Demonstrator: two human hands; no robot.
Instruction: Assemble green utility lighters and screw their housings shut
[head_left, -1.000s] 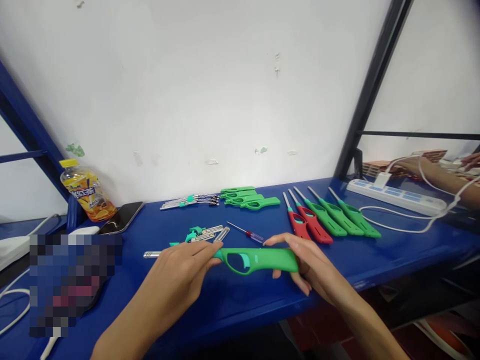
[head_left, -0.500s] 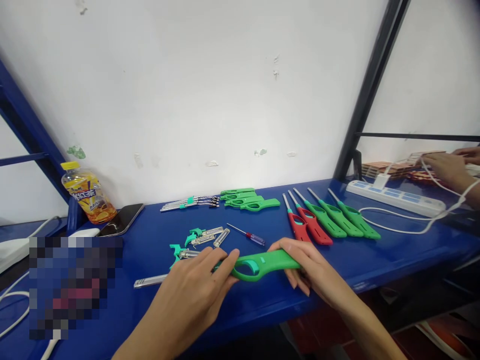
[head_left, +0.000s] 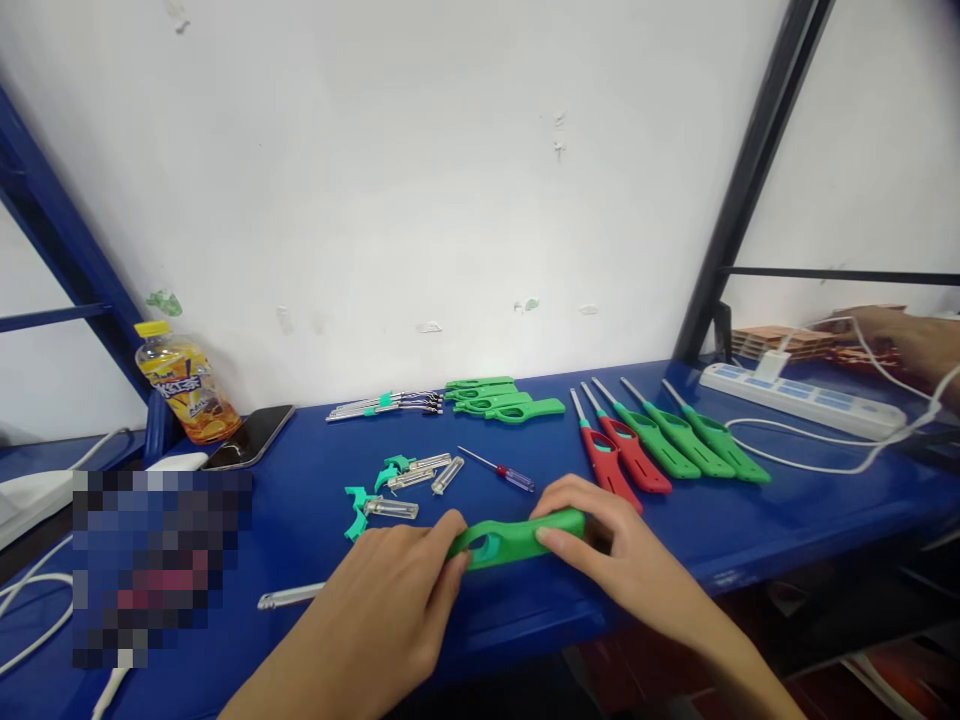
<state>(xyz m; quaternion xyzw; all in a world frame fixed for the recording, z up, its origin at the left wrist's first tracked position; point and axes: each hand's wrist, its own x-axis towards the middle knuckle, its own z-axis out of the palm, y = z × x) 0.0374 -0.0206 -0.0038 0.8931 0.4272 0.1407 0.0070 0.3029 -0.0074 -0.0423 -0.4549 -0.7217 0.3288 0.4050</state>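
Observation:
Both my hands grip one green long-nosed lighter just above the blue bench. My left hand is closed round its front end near the trigger opening, and the metal nozzle sticks out to the left past it. My right hand is wrapped round the rear of the green handle. Loose clear tubes with teal triggers lie just beyond my left hand. A small red-handled screwdriver lies behind the lighter.
Several finished red and green lighters lie in a row at right. Green handle shells and metal nozzles sit near the wall. A drink bottle, phone, power strip with cables, and another person's hand are around.
The lighter has come down and toward me, tilting so its nozzle points lower left. My right hand has closed further over the handle and my left hand slid closer along the body.

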